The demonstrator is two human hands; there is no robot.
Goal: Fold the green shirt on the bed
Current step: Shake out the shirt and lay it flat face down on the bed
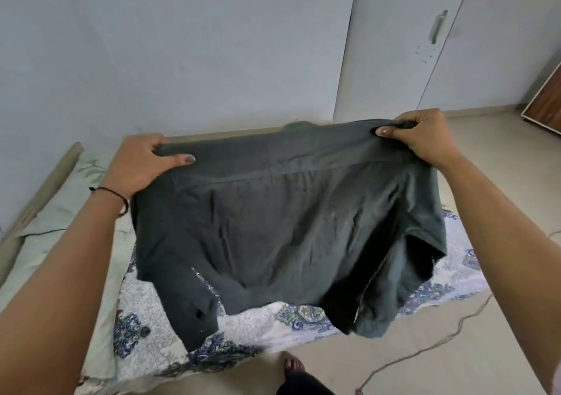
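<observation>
The dark green shirt (282,221) hangs spread out in front of me, its back towards me and the collar at the top. My left hand (142,163) grips its left shoulder, thumb lying over the cloth. My right hand (425,135) pinches the right shoulder, bunching the fabric. The lower hem and one sleeve droop down and touch the bed (158,328), which has a white quilt with a blue pattern. The shirt hides most of the bed's middle.
A pale green pillow (66,209) lies at the bed's left, against the wall. A white wardrobe (425,45) stands at the right. A thin cable (425,349) trails over the beige floor. My foot (293,365) is by the bed's near edge.
</observation>
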